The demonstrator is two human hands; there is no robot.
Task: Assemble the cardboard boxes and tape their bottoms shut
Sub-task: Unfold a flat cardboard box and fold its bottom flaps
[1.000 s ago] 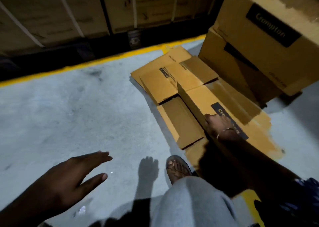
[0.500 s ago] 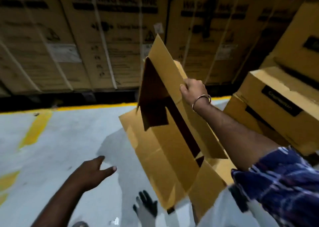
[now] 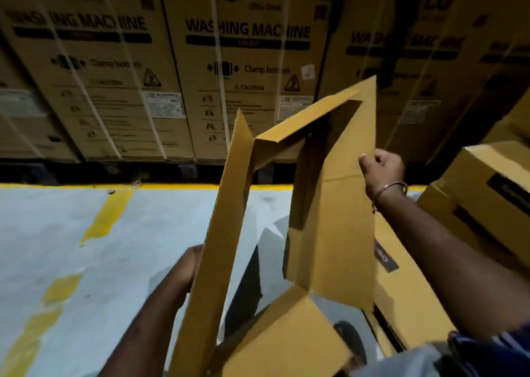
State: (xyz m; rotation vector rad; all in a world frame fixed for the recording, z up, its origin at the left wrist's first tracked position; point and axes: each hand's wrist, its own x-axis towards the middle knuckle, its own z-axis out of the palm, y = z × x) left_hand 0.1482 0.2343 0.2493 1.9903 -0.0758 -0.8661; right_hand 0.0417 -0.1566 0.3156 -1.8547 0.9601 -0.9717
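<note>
I see the cardboard box (image 3: 329, 204) lifted off the floor and half opened into a skewed tube, between the two hands. My right hand (image 3: 383, 170) pinches the upper edge of its right panel, thumb on the near face and fingers curled behind. My left hand (image 3: 190, 265) sits against the outer face of the left panel, lower down; most of it is hidden by the cardboard, so I cannot tell whether it grips or only presses.

The main risk, as I judge it, is that the tube springs back flat or racks the wrong way, since only one corner is firmly held. If the left hand is merely pressing, the panel could slide off it and the box would swing from the right-hand pinch. The loose flap (image 3: 286, 336) below my hands hangs free and could fold inward and jam the squaring.

Beyond the right hand, finished boxes (image 3: 487, 181) are stacked close, and a flat box (image 3: 407, 285) lies under that forearm; both crowd the swing to that side. Ahead of both hands stands a wall of washing machine cartons (image 3: 246, 70). Left of the left hand the floor (image 3: 57, 247) carries yellow markings. I see no tape.
</note>
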